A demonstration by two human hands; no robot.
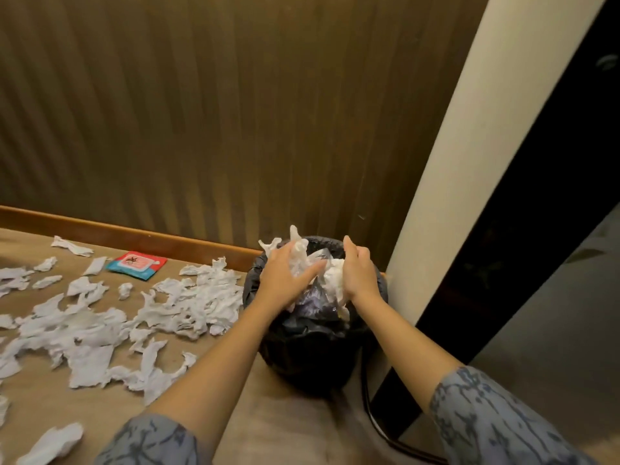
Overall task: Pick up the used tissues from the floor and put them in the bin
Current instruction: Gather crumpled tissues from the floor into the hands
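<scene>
We're right over the bin (302,347) now, a small round one with a black liner (258,266), standing on the floor (268,414) at the foot of the ribbed wall (201,112), just beside a pale pillar (453,162). Both hands are above its mouth. Our left hand (285,280) is clutching a bunch of tissues (298,256), fingers spread across the paper, with white ends sticking up past the knuckles on the far side. Our right hand (357,273) is cupped around a second wad (335,283), and that one trails down inside the rim. The two bundles touch in the middle, between our palms. Patterned grey sleeves (486,414) sit pushed back on both forearms.

Over to the left, plenty is still lying there: a big heap of torn tissues (100,330) is spread across the floor, its nearest edge just beside the bin, with loose scraps running off toward the far left and one piece (53,444) near us at the bottom edge. A red and blue packet (137,265) lies flat by the wooden skirting (134,234), among the far scraps. A dark cable (379,427) curves along the floor near the pillar's base, to the right of the bin.
</scene>
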